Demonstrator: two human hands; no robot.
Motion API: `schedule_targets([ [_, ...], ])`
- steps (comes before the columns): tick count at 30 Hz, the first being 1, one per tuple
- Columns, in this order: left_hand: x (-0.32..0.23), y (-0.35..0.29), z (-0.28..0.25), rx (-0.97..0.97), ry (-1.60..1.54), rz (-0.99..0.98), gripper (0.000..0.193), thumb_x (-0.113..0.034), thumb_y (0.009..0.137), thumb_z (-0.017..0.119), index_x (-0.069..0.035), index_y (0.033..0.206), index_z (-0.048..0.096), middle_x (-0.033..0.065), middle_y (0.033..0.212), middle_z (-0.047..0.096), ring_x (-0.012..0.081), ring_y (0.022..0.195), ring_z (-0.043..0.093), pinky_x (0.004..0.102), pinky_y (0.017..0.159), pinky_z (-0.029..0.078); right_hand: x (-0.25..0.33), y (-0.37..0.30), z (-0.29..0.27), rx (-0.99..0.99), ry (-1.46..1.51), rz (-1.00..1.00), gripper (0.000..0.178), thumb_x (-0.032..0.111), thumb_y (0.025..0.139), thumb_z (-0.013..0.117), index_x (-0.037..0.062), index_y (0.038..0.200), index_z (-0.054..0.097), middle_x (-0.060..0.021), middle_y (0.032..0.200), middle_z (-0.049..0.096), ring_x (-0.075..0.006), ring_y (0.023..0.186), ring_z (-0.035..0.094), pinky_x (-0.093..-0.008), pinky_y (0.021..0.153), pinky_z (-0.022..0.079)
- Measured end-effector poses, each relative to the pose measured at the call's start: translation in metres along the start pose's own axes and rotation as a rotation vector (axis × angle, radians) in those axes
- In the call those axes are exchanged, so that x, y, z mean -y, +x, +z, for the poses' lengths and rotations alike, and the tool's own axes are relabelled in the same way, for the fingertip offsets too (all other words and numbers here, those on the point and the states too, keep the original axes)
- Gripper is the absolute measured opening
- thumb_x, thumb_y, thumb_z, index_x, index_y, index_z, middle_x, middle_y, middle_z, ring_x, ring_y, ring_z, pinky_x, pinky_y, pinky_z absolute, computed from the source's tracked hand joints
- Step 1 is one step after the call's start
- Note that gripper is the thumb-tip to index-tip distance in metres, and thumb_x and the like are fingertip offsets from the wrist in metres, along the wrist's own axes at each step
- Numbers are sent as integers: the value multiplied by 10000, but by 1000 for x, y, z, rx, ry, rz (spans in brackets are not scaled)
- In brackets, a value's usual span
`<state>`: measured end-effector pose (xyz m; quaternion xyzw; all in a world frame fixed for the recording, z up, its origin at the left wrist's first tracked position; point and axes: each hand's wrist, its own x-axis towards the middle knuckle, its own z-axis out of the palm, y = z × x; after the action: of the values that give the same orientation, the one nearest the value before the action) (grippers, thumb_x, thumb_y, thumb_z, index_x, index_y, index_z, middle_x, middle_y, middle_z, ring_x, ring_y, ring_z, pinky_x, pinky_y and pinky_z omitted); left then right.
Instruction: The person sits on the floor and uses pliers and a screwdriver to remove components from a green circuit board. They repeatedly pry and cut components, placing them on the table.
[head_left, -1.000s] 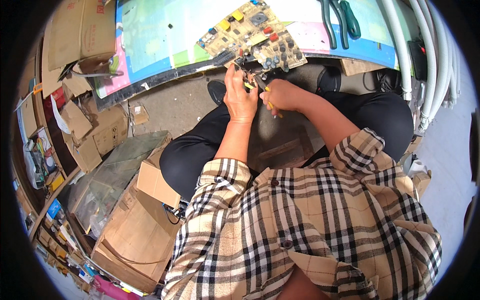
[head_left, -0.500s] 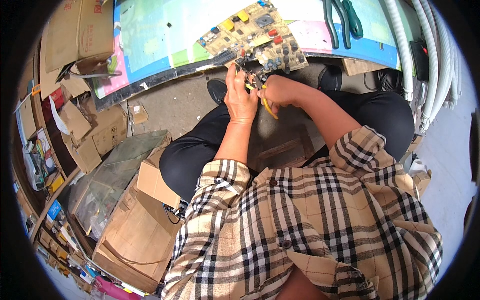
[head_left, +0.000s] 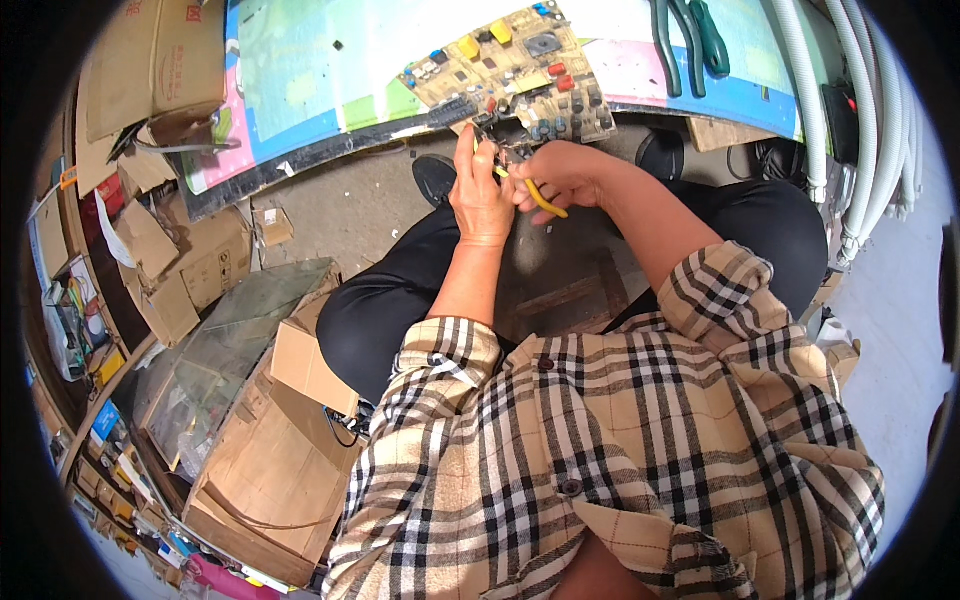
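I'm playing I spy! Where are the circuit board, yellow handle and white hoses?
Circuit board (head_left: pixel 512 76): head view, middle of its face.
Yellow handle (head_left: pixel 544 206): head view, its curved part.
White hoses (head_left: pixel 868 130): head view, side of one hose.

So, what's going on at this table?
A person's right hand grips a metal hand tool with curved yellow handles, close to the left hand. Both hands are at the near edge of a tan circuit board, which overhangs the multicoloured tabletop. Exactly what the left hand holds is too small to tell.

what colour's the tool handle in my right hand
The tool handle is yellow, showing best in the head view.
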<state>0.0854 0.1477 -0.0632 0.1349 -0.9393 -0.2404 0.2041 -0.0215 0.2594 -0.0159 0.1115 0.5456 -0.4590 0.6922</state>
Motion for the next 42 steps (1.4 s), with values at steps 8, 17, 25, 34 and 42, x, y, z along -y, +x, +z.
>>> schedule_targets([
  [8, -3, 0, -2, 11, -7, -25, 518, -17, 660, 725, -109, 1114, 494, 190, 1340, 496, 361, 953, 643, 390, 709, 565, -8, 14, -2, -4, 52, -1, 256, 198, 929, 504, 6, 764, 546, -82, 639, 493, -150, 443, 396, -282, 407, 332],
  [17, -3, 6, 4, -40, -12, -11, 479, -41, 651, 716, -104, 1083, 520, 185, 1328, 515, 336, 881, 670, 375, 675, 570, -26, 27, 6, -485, -870, -367, 404, 323, 946, 502, -49, 923, 657, -273, 945, 664, -425, 940, 650, -477, 805, 522],
  [25, -7, 12, 2, -50, -23, -18, 501, -52, 622, 731, -99, 1076, 525, 184, 1319, 523, 344, 890, 667, 383, 683, 566, -18, -5, 17, -621, -985, -442, 318, 242, 953, 470, -38, 937, 618, -251, 890, 673, -403, 868, 670, -475, 766, 536],
  [34, -4, 13, 0, -42, -33, -67, 540, -92, 630, 773, -95, 1084, 480, 172, 1260, 555, 357, 1017, 618, 403, 777, 544, -29, 15, 10, -556, -843, -632, 316, 239, 942, 472, -22, 845, 622, -251, 826, 664, -401, 794, 664, -491, 715, 524],
  [42, -6, 18, -3, -77, -113, -99, 528, -98, 656, 752, -94, 1110, 483, 166, 1270, 546, 365, 1047, 603, 414, 771, 545, -22, 12, -6, -18, -106, -285, 344, 335, 975, 466, 54, 787, 529, -29, 582, 483, -114, 441, 400, -287, 396, 318],
])
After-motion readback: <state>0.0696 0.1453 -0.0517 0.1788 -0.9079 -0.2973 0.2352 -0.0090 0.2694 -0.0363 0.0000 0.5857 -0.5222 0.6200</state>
